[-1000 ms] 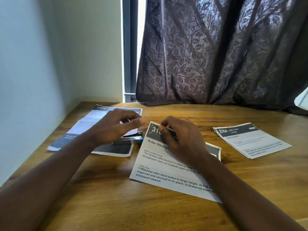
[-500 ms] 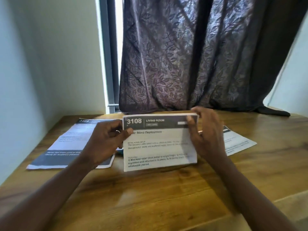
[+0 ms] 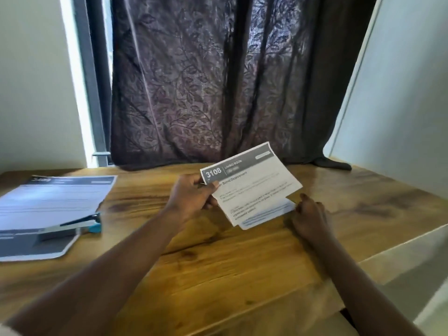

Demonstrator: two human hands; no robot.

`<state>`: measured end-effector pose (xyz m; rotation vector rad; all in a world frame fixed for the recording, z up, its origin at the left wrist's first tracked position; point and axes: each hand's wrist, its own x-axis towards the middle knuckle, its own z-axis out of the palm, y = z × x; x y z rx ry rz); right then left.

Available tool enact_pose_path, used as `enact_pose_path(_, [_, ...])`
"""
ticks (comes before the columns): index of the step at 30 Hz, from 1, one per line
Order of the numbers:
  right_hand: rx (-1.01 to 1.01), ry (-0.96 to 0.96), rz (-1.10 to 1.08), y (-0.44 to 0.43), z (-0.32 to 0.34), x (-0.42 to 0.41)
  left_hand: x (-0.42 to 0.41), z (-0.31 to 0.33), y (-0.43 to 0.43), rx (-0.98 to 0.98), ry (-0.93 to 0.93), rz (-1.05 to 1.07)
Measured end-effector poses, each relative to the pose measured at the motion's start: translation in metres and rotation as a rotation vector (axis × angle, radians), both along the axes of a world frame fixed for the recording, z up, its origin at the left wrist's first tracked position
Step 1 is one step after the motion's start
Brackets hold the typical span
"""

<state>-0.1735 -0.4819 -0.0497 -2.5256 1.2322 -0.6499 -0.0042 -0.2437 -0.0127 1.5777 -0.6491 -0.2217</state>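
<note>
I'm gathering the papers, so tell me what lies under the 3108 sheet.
A strip of a second sheet shows below the 3108 sheet, which the left hand holds. The rest, heading included, is covered.

The small print on the white printed sheet headed 3108 (image 3: 252, 187) is too blurred to read, and the thumb of the left hand (image 3: 191, 197) hides its title's first letters. It covers most of the pale paper slip (image 3: 269, 214) beneath. Whether the right hand (image 3: 309, 213) pinches that slip cannot be told. The large white-and-grey sheet (image 3: 53, 204) runs past the left edge, its text smeared.
</note>
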Motion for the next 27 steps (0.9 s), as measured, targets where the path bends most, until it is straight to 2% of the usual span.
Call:
enact_pose_path(4, [0.033, -0.058, 0.019, 0.0, 0.003, -0.001, 0.003, -0.011, -0.03, 0.169, -0.041, 0.033])
enact_pose_path(8, [-0.02, -0.019, 0.0, -0.003, 0.002, 0.001, 0.001, -0.014, -0.039, 0.344, -0.262, 0.088])
enact_pose_path(15, [-0.131, 0.039, 0.053, -0.005, -0.001, 0.004, -0.011, -0.016, -0.038, 0.503, -0.582, 0.229])
enact_pose_path(17, [-0.143, 0.064, 0.069, -0.005, -0.001, 0.004, -0.012, -0.022, -0.034, 0.615, -0.665, 0.248])
enact_pose_path(19, [-0.147, 0.073, 0.079, -0.006, -0.001, 0.003, -0.016, -0.029, -0.029, 0.709, -0.701, 0.172])
enact_pose_path(25, [-0.173, 0.046, 0.077, -0.007, -0.001, 0.004, -0.027, -0.024, -0.018, 0.768, -0.914, -0.149])
enact_pose_path(27, [-0.188, 0.039, 0.065, -0.008, -0.002, 0.005, -0.027, -0.025, -0.02, 0.801, -0.925, -0.208])
